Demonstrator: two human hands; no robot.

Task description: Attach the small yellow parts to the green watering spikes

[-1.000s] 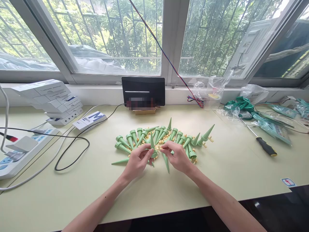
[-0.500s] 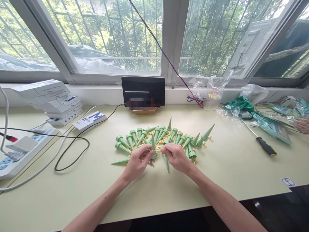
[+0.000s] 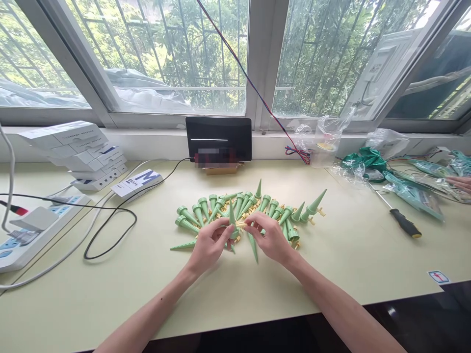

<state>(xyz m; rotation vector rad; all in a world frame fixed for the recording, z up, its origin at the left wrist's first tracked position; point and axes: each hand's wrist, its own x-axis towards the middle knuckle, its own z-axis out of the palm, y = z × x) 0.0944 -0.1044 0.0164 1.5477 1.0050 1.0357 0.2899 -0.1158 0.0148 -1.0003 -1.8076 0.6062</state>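
pale-yellow tabletop (image 3: 235,299) below, my left hand (image 3: 212,242) pinches a green plastic cone (image 3: 232,216), my right hand (image 3: 270,236) a slim yellow plastic fitting (image 3: 241,225), best kept aligned.

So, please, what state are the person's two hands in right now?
Left hand: closed, holding a green spike, tip up.
Right hand: closed, pinching a yellow piece.

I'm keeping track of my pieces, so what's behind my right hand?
Beyond your right hand, and off to its right, lie green cones with yellow fittings. Whatever the hand directly covers can't be seen.
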